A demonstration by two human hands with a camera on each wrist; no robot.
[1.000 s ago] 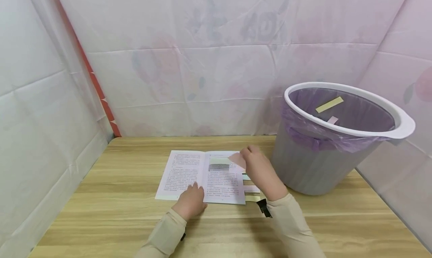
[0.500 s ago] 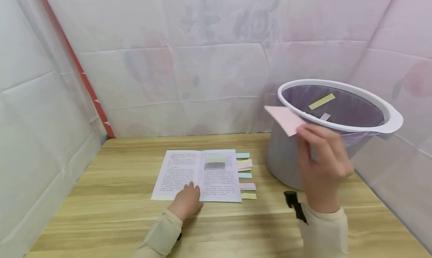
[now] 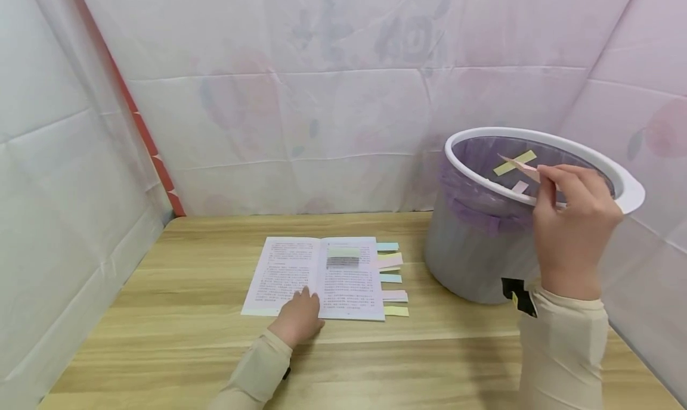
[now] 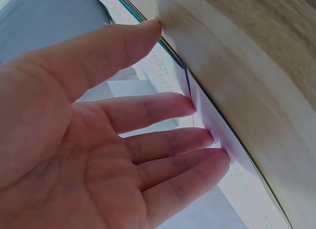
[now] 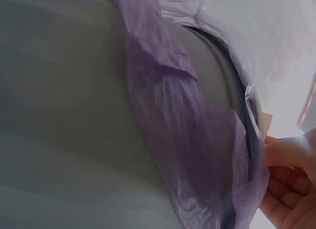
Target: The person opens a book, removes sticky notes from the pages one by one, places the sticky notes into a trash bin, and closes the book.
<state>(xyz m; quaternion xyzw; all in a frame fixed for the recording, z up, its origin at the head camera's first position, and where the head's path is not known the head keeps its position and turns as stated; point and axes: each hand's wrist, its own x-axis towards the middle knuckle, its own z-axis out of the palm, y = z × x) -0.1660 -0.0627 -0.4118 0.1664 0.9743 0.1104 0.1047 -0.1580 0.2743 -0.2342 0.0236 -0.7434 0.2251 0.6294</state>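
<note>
An open book (image 3: 287, 276) lies on the wooden table, and my left hand (image 3: 298, 317) rests on its lower edge near the spine. In the left wrist view that hand's fingers (image 4: 168, 142) are extended, tips at the page. My right hand (image 3: 579, 225) pinches a pink sticky note (image 3: 528, 169) over the mouth of a grey trash can (image 3: 472, 261). The right wrist view shows the right hand (image 5: 291, 182) beside the can's purple bag (image 5: 168, 100). A pale green sticky note (image 3: 343, 252) is on the book's right page.
Several coloured tabs, among them a yellow one (image 3: 396, 311), stick out from the book's right side. Inside the can are a yellow strip (image 3: 504, 168) and a pink strip (image 3: 520, 187). The can's white rim (image 3: 632, 190) stands well above the table (image 3: 188, 350). Cloth walls surround the table.
My right hand has carried the pink sticky note from the book's right page up and right to above the trash can. My left hand has stayed on the book.
</note>
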